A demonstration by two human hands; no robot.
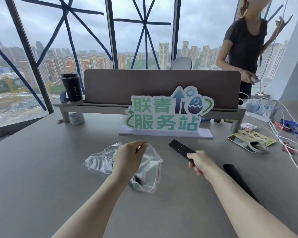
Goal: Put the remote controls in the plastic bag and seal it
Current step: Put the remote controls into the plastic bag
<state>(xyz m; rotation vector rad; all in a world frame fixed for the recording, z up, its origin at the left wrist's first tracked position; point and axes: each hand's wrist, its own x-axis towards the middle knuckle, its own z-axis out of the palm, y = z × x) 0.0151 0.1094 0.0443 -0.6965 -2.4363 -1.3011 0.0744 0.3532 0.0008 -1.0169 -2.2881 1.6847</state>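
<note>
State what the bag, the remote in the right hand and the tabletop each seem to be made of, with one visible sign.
Bag: thin clear plastic film; glossy, crinkled, see-through, red zip strip.
Remote: probably hard matt black plastic; rigid, dull, no glare.
Tabletop: smooth matt grey, likely laminate; even colour, soft reflections.

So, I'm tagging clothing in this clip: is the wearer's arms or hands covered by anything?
No. Both forearms are bare up to the frame edge: no sleeves show. The left hand and right hand carry no gloves, rings, watch or bracelet that I can see.
</note>
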